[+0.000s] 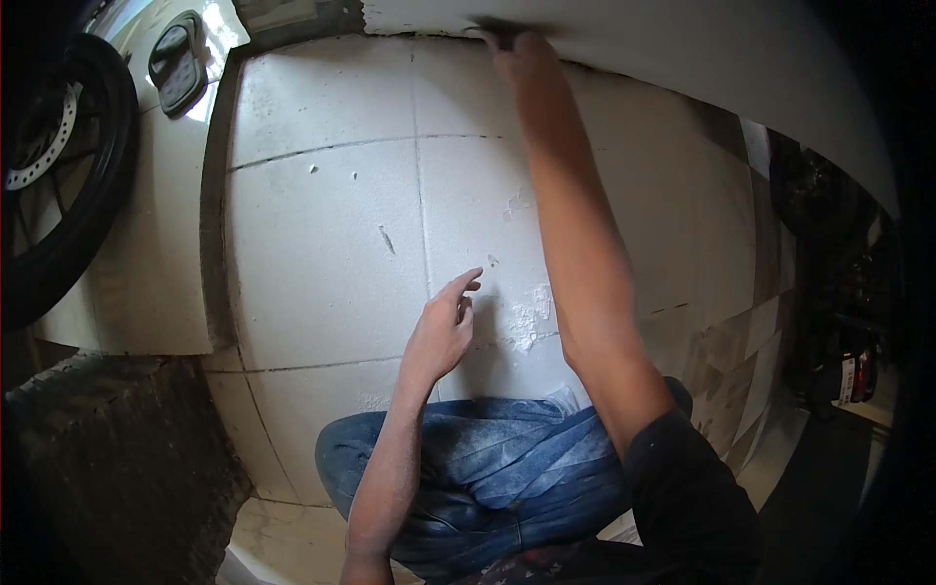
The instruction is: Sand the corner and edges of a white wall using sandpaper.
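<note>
My right arm stretches far forward, and my right hand (pixel 524 53) is at the foot of the white wall (pixel 673 39), close to where it meets the tiled floor. Its fingers are closed around something dark and thin-edged, too blurred and shadowed to name. Nearer to me, my left hand (pixel 444 330) hovers above the floor tiles (pixel 327 244), holding nothing, with its fingers loosely bent and apart. White dust covers this hand and forearm. Crumbled white powder (pixel 529 317) lies on the tiles to the right of it.
My dusty blue jeans (pixel 487 458) fill the near middle. A motorcycle wheel (pixel 117 146) stands at the left, with a grey slipper (pixel 178 73) beyond it on a raised ledge. Dark rough stone (pixel 117 458) is at the lower left. Dark clutter (pixel 829 292) lines the right.
</note>
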Action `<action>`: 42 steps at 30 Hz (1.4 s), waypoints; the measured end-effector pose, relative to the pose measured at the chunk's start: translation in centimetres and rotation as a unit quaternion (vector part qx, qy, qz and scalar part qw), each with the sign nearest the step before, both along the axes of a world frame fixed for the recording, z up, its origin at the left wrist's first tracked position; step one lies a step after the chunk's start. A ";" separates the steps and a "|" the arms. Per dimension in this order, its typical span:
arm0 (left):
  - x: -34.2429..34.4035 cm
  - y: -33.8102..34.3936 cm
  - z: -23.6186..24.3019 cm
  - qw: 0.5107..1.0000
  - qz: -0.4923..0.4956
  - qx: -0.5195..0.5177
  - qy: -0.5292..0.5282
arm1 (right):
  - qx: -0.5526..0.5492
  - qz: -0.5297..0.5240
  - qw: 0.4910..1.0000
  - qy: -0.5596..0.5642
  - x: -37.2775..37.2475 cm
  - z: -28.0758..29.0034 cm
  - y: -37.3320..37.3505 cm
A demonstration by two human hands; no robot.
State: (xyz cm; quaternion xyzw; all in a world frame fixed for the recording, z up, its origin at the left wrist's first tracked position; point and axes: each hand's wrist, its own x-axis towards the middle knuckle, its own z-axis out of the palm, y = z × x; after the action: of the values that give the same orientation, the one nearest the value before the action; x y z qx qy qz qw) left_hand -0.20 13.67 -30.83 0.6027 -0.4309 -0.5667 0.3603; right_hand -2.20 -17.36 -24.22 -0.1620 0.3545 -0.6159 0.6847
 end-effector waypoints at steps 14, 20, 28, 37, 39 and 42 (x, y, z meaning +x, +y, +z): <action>0.1 -0.1 -0.7 0.999 -0.018 0.039 -0.007 | -0.004 0.091 0.996 -0.013 0.8 2.5 1.0; 0.3 0.1 -0.8 1.000 -0.010 0.017 0.003 | 0.002 0.138 0.990 0.003 0.8 3.4 2.0; 0.5 -0.1 -0.6 1.000 -0.007 0.007 0.005 | 0.017 0.169 0.985 0.020 1.3 3.9 3.6; 1.1 0.4 -2.2 0.997 0.026 -0.064 0.041 | -0.125 0.331 0.826 0.438 -3.3 1.1 4.2; 1.6 -0.1 -2.4 0.991 0.092 -0.047 0.079 | -0.441 0.192 0.697 0.531 -6.5 -0.1 4.4; 1.9 -1.1 -1.5 0.991 0.116 -0.049 0.046 | -0.010 0.144 0.976 0.162 -12.0 -2.9 10.6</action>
State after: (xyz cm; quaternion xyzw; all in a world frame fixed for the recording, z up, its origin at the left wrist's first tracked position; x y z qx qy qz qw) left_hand 1.67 12.59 -32.32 0.6038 -0.3681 -0.5266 0.4718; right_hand -14.20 -6.74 -27.11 -0.3164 0.4275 -0.4796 0.6980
